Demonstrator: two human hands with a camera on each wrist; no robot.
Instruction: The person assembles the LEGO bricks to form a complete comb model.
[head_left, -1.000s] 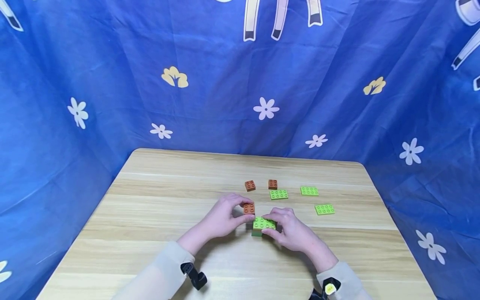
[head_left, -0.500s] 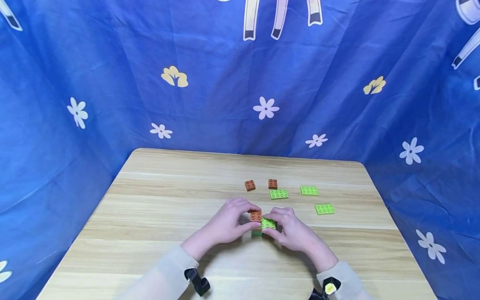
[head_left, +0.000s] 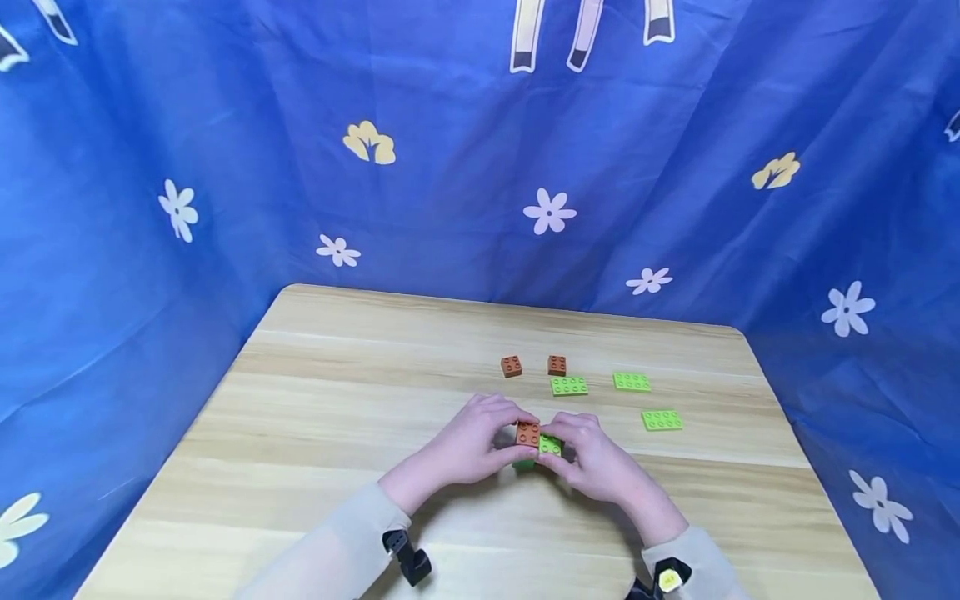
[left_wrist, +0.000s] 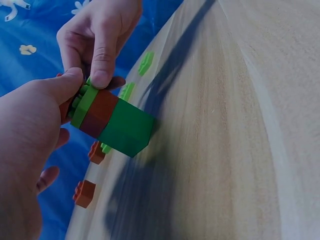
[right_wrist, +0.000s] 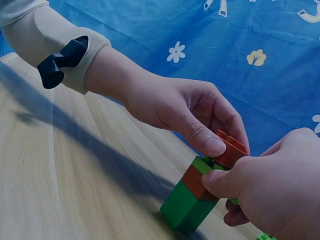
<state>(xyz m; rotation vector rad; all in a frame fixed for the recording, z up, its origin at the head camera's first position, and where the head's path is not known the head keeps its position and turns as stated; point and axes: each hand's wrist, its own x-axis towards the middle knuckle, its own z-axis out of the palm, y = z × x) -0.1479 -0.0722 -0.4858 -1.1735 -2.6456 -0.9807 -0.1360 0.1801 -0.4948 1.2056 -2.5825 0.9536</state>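
A small stack stands on the table in front of me: a dark green block (left_wrist: 127, 129) at the bottom, a brown layer (left_wrist: 100, 111) over it, and a light green eight-stud plate (head_left: 550, 446) on top. Thumb and fingers of my left hand (head_left: 480, 443) pinch a brown four-stud brick (head_left: 528, 434) at the left end of that plate. In the right wrist view this brick (right_wrist: 231, 150) sits tilted over the plate's studs. From the other side my right hand (head_left: 597, 458) grips the top of the stack at the plate, covering its right end.
Behind the hands lie two loose brown bricks, a left one (head_left: 512, 367) and a right one (head_left: 557, 365). Three light green plates, one near (head_left: 569, 386), one farther right (head_left: 632, 382) and one rightmost (head_left: 662, 420), lie there too. A blue curtain (head_left: 450, 167) hangs behind the table.
My left hand has carried the brown brick rightward from beside the stack onto the left end of the light green plate. My right hand keeps its grip. The head view has shifted slightly.
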